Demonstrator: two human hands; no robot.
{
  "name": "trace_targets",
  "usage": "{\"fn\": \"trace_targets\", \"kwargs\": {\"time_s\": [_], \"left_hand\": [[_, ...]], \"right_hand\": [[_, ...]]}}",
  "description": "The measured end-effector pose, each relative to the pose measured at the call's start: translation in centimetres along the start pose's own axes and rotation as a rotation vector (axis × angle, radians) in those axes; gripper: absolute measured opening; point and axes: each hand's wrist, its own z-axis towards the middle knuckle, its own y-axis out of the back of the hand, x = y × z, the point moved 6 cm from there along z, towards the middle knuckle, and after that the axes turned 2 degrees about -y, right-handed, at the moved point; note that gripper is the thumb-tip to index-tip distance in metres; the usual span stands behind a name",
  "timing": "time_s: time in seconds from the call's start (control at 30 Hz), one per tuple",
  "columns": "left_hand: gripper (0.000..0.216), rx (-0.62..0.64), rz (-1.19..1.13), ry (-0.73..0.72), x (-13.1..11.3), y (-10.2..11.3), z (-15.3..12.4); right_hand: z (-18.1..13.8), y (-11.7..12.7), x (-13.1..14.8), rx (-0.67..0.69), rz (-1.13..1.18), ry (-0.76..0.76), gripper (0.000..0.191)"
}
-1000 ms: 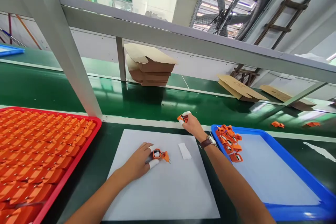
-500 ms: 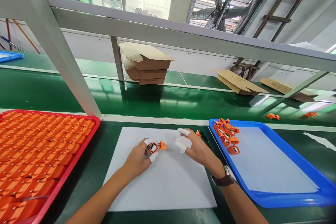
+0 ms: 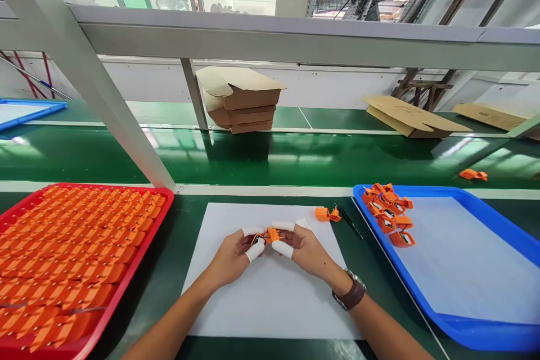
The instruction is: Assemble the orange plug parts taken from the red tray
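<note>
Over the white sheet (image 3: 270, 298), my left hand (image 3: 236, 253) pinches a small orange plastic housing (image 3: 258, 239) with dark parts inside. My right hand (image 3: 306, 250) grips the smaller orange piece (image 3: 273, 234) joined to it. Both hands wear white finger covers on thumb and forefinger, which hide part of the pieces. A crumpled white tissue (image 3: 304, 225) shows just behind my right hand. Farther back on the sheet's edge lies another orange part (image 3: 327, 214), beside a thin black tool (image 3: 349, 221).
A red tray (image 3: 139, 247) full of orange parts stands on the left. On the right, a blue tray (image 3: 422, 298) lined with white holds several orange housings (image 3: 388, 211). Behind runs a green belt (image 3: 312, 163) below a metal frame (image 3: 253, 39); cardboard boxes (image 3: 248, 101) stand beyond.
My right hand has come left and down from the sheet's right side, taking hold of the smaller orange piece. The tissue is out of its fingers. The view has turned slightly.
</note>
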Motion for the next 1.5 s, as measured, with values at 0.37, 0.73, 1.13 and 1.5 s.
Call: {"fn": "trace_targets", "kwargs": {"time_s": [0.37,0.73,1.13,1.5], "left_hand": [[0.020,-0.210,0.168,-0.177,-0.5,0.8,0.0],[0.026,-0.264,0.242,-0.253,-0.1,0.1,-0.5],[0.028,-0.204,0.198,-0.155,-0.2,-0.2,-0.1],[0.047,-0.074,0.388,-0.197,-0.3,-0.6,-0.3]], "right_hand": [[-1.6,-1.6,-0.1,-0.084,-0.027,0.046,0.039],[-2.5,-1.4,-2.1,-0.228,-0.121,0.053,0.036],[-1.8,-1.2,0.4,-0.210,-0.249,0.190,0.025],[-1.4,-1.0,-0.1,-0.218,-0.230,0.133,0.024]]}}
